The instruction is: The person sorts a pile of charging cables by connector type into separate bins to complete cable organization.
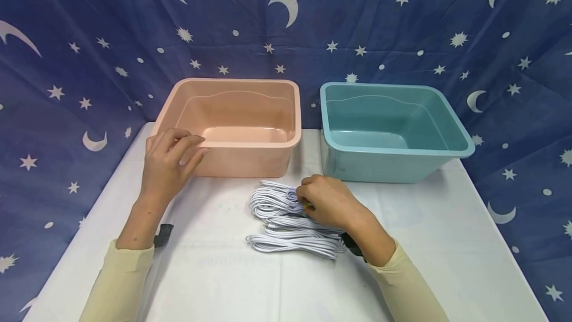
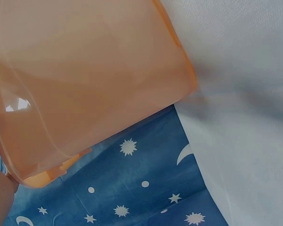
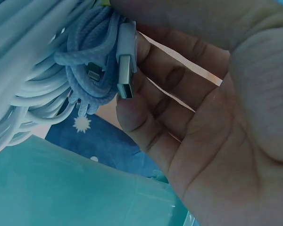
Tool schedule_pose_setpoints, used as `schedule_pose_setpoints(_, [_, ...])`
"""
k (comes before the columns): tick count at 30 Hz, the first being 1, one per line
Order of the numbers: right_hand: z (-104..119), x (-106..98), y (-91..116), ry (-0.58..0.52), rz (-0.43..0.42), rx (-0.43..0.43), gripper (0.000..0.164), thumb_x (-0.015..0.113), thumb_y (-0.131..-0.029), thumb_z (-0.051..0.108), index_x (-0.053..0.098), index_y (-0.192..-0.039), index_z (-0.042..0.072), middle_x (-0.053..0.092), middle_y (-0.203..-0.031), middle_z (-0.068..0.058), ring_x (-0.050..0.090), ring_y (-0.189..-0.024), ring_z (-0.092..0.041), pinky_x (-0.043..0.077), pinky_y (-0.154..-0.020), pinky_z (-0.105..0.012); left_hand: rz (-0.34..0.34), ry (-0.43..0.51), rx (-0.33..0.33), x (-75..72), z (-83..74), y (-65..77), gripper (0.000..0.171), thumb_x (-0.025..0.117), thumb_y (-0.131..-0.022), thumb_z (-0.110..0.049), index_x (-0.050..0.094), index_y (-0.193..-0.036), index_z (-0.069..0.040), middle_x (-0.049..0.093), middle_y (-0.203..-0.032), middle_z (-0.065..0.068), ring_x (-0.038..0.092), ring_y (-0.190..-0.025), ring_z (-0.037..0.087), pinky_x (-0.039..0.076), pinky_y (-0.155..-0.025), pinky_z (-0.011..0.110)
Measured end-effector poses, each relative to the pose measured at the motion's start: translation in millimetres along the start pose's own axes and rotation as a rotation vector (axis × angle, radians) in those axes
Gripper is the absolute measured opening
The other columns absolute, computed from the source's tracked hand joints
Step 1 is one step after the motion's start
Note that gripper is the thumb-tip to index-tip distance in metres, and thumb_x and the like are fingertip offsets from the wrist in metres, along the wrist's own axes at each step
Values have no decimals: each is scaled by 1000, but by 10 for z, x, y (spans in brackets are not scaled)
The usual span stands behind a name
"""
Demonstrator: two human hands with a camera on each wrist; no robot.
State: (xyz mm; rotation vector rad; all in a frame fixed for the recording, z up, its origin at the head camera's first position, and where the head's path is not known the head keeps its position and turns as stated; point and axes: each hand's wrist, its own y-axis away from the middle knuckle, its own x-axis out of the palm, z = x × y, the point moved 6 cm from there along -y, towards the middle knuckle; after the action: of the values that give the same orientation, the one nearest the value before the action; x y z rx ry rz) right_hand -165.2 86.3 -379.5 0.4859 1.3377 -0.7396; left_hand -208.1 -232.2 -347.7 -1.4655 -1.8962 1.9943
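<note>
My right hand (image 1: 328, 200) pinches a small coiled braided charging cable (image 3: 92, 66) between thumb and fingers. Its metal USB plug (image 3: 125, 77) points down, and a smaller connector shows within the coil. Beside it in the right wrist view are loops of a thicker white cable (image 3: 42, 89). On the table lie bundled white cables (image 1: 295, 242), partly hidden by the right hand. At the front left of a peach bin (image 1: 250, 160), my left hand (image 1: 167, 163) holds the rim, with thumb outside and fingertips over the edge.
A teal bin (image 1: 380, 165) stands at the back right, beside the peach one. Both bins are empty inside. A white cloth (image 1: 223, 282) covers the table. Behind it hangs a blue curtain (image 1: 268, 24) with moons and stars.
</note>
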Motion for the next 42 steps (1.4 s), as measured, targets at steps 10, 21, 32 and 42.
schedule_pose_setpoints(10, [27,19,7,27,-2,-14,28,78,-79,-4,64,-74,19,55,-75,8,48,-66,-11,43,-55,-28,-2,1,0,0,2,11,24,84,-93,-20,77,-111,-6,65,-106,18,59,-95,40,38,-81,56])
schedule_pose_setpoints(21, [75,-68,23,35,-65,-28,24,77,-82,-3,68,-80,19,53,-78,8,49,-70,-12,44,-58,-28,0,6,-2,0,4,12,24,82,-94,-21,77,-111,-6,65,-106,18,58,-94,40,38,-82,57])
schedule_pose_setpoints(32, [61,-171,21,42,-105,-41,24,74,-78,-4,66,-80,19,50,-79,8,48,-71,-12,43,-57,-27,0,14,-7,4,2,5,24,83,-93,-20,77,-112,-6,65,-106,19,58,-95,40,37,-82,57])
schedule_pose_setpoints(42, [67,-313,-26,36,-154,-48,19,76,-81,-2,70,-87,14,58,-84,5,52,-74,-14,47,-60,-28,5,15,-5,7,9,-7,25,83,-93,-20,77,-112,-6,64,-106,18,58,-94,40,37,-83,57])
